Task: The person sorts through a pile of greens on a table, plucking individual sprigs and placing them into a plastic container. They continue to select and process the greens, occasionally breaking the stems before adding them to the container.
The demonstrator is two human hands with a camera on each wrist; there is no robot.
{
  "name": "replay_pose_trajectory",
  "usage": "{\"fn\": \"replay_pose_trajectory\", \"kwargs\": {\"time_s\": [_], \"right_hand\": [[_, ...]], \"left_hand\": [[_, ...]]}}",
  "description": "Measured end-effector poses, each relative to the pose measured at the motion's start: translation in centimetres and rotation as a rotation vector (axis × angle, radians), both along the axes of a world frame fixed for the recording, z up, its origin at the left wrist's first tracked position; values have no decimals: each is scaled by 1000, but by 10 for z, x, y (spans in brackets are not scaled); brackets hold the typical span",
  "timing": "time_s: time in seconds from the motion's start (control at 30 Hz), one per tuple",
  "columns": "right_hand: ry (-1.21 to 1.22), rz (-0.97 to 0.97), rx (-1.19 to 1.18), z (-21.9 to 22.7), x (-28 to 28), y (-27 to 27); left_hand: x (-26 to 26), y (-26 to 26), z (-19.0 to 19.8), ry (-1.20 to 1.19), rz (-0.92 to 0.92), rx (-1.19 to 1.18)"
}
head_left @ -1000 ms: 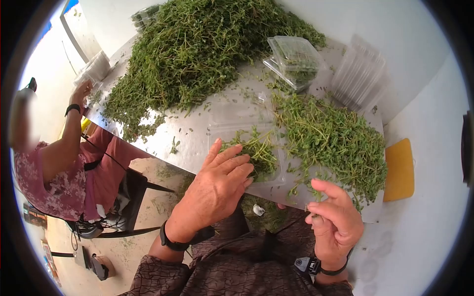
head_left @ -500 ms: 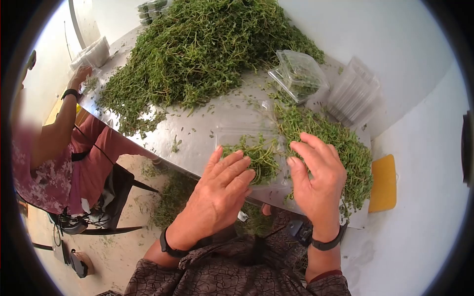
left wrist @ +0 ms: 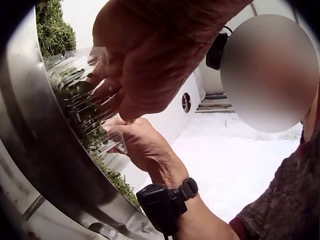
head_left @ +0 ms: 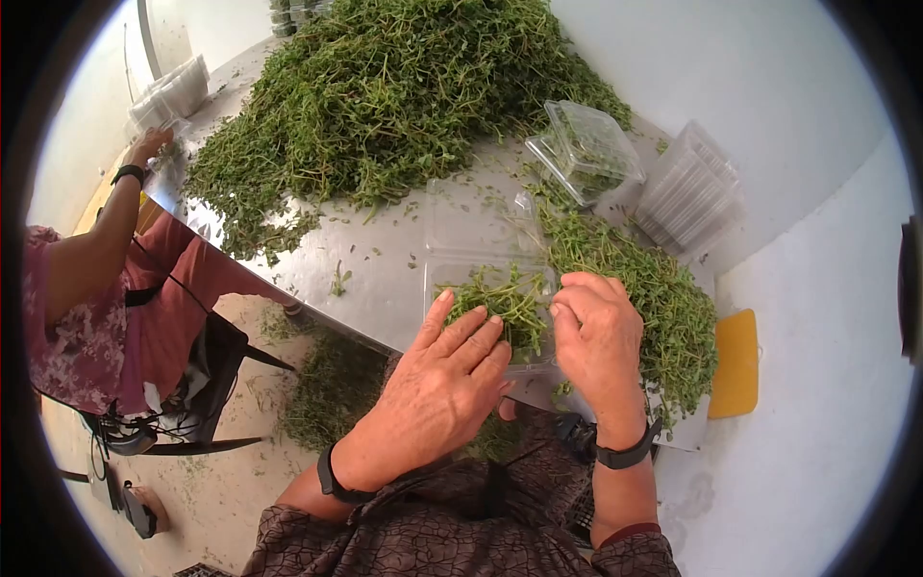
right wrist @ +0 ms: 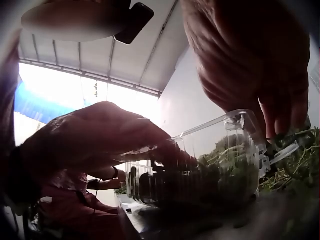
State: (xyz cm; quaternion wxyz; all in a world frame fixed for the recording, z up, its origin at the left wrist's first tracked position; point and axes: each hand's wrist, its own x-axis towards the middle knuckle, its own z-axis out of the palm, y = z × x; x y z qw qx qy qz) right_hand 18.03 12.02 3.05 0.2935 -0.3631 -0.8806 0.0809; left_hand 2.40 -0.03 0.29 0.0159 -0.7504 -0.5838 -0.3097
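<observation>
An opened clear plastic clamshell box [head_left: 546, 361] sits at the table's near edge, its lid [head_left: 471, 223] folded back flat behind it. Leafy green sprigs [head_left: 505, 298] fill the box. My left hand [head_left: 433, 389] rests on them with its fingers spread and nearly straight. At the right rim is my right hand [head_left: 603, 346], fingers curled and thumb close to the index finger. I cannot tell whether a sprig is between its fingertips. In the right wrist view, the box wall [right wrist: 200, 145] stands between the left hand [right wrist: 100, 132] and the right hand [right wrist: 250, 65].
A loose pile of sprigs [head_left: 663, 317] lies right of the box, and a much larger heap [head_left: 404, 106] covers the back. Filled clamshells [head_left: 591, 154] and a stack of nested plastic boxes [head_left: 690, 192] stand back right. Another person's arm [head_left: 106, 221] reaches onto the table at left.
My right hand has moved left and forward, from right of the box to its right rim, and its fingers have curled in. My left hand stays on the sprigs.
</observation>
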Motion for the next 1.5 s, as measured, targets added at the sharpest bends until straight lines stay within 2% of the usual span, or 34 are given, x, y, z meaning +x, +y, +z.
{"fn": "replay_pose_trajectory", "kwargs": {"time_s": [0.13,0.2,0.23,0.3,0.43,0.6,0.7,0.8,1.17,1.5], "right_hand": [[-17,34,86,0,-2,-4],[-124,62,237,5,-3,-7],[-124,65,237,8,-3,-9],[-217,189,251,14,-2,-11],[-270,200,233,11,0,-9],[-179,224,114,22,5,-4],[-126,158,187,27,4,2],[-123,193,183,26,-3,5],[-238,234,87,-1,-10,3],[-67,228,26,13,-3,6]], "left_hand": [[0,0,2,-3,1,1],[0,-1,3,-2,0,22],[1,-1,3,-2,3,22],[1,-1,3,-7,2,30],[2,0,3,4,4,31],[0,0,5,21,1,21],[-1,-1,4,5,0,34],[-3,-1,3,-1,1,50],[-5,-2,1,4,19,20],[-11,-6,6,-46,22,22]]}}
